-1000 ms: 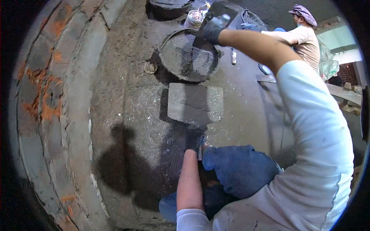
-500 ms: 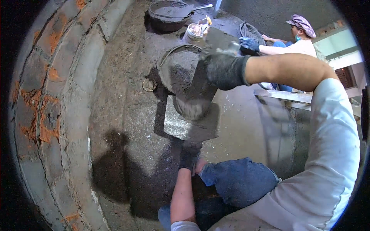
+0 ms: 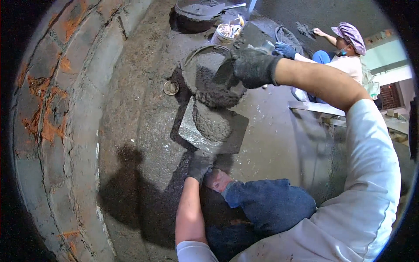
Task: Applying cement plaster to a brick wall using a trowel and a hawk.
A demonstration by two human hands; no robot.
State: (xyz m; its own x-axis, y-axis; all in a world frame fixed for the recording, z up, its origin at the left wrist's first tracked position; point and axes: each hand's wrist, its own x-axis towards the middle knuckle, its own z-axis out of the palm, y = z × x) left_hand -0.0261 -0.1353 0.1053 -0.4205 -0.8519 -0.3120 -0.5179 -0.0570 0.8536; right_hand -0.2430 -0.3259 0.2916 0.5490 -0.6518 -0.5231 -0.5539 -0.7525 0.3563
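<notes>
In a dark glove, my left hand (image 3: pixel 200 166) closes round the grip of a square plasterer's hawk (image 3: pixel 187 126), which is held out flat before me. A rounded heap of wet mortar (image 3: pixel 211 122) lies on the plate. My right hand (image 3: pixel 255 67), also gloved, is closed on a trowel (image 3: pixel 224 74), though its fingers are partly hidden. More mortar clings along the trowel's lower edge, just above the hawk's far side. Behind the trowel stands a bucket (image 3: pixel 188 78) of grey mortar, partly covered by it.
A large mortar tub (image 3: pixel 174 15) and a small white bucket (image 3: pixel 221 37) stand farther off. A round lid-like object (image 3: pixel 170 87) lies on the floor. At far right a co-worker (image 3: pixel 347 61) sits beside a bench-like plank (image 3: pixel 314 107). Brick wall (image 3: pixel 48 100) runs along the left.
The hawk has tilted and shifted slightly left with my left hand. My right hand has moved slightly up, and the trowel's mortar now sits above the heap. The co-worker's trowel is now raised.
</notes>
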